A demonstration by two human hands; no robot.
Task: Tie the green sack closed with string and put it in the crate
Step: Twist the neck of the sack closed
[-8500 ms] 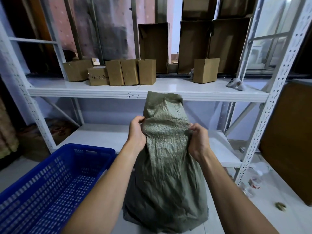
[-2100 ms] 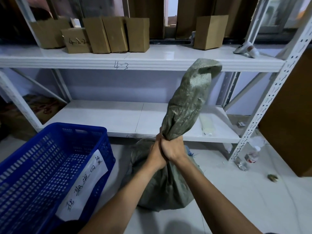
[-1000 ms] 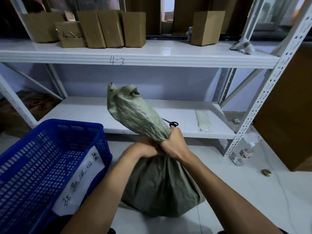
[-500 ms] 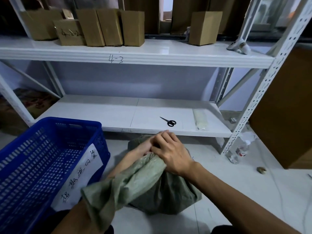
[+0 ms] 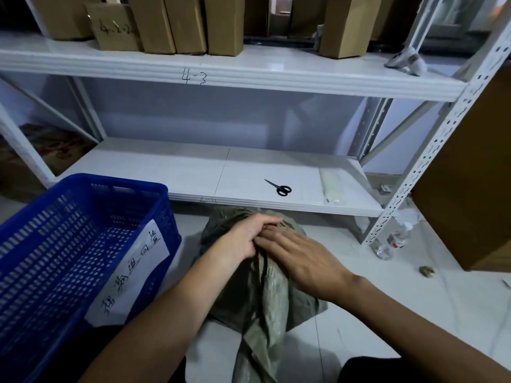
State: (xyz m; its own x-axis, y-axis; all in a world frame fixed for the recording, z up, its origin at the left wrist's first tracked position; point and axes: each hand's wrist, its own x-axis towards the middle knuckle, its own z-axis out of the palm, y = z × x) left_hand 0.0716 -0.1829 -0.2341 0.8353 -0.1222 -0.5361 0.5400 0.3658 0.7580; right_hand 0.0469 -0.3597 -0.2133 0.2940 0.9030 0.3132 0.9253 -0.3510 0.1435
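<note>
- The left hand (image 5: 243, 239) is closed around the gathered neck of the green sack (image 5: 265, 286), pinching the bunched cloth just where it narrows; the right hand (image 5: 301, 255) lies over the same spot with fingers spread and flat, pressing rather than gripping.
- The sack sits on the pale floor, in front of the near edge of the lower shelf (image 5: 166, 172), with its loose top folded back towards the person and trailing down.
- The blue crate (image 5: 33, 233) stands just to the left of the sack, open side up, with a handwritten paper label (image 5: 130, 272) on its wall.
- I judge that the step in hand is holding the twisted neck shut, before any tying; no string is plainly visible at the hands.
- The next move probably calls for one hand to keep the pinch while the other fetches string; the pale bundle (image 5: 330, 186) on the shelf's right end may be it, though I cannot tell.
- Black scissors (image 5: 279, 187) lie on the shelf, beyond the hands.
- Both forearms reach forward and converge, wrists low.
</note>
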